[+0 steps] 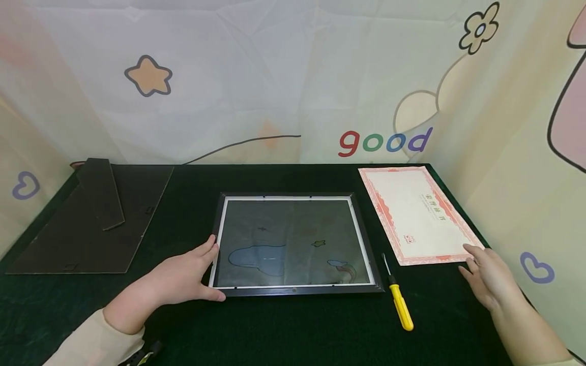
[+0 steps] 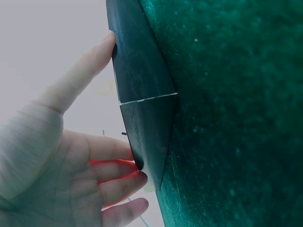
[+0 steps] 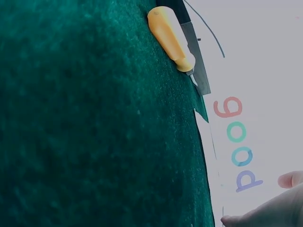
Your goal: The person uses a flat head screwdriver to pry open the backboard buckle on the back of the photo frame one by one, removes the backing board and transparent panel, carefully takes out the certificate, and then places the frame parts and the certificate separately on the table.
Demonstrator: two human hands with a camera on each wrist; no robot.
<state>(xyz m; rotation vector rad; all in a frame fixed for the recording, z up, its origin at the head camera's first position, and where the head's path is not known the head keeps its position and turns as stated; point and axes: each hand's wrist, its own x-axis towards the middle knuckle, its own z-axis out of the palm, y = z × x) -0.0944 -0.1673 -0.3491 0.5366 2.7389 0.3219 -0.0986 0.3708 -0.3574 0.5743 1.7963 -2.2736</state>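
A dark picture frame (image 1: 369, 244) with a white inner border lies flat in the middle of the table. Its glassy panel reflects the wall drawings. My left hand (image 1: 185, 277) touches its near left corner, thumb at the front edge and extended fingers along the left side. In the left wrist view the thumb (image 2: 87, 68) rests on the frame's dark edge (image 2: 142, 61). To the right lies a white certificate (image 1: 407, 208) with a red ornamental border. My right hand (image 1: 494, 279) is at its near right corner, loosely extended fingertips touching the paper.
Between frame and certificate lies a yellow-handled screwdriver (image 1: 401, 307), its tip pointing away. A dark backing board (image 1: 133, 203) with a stand leg (image 1: 103, 195) lies on the left. Dark green cloth (image 1: 274, 330) covers the table, and printed curtains (image 1: 256, 76) surround it.
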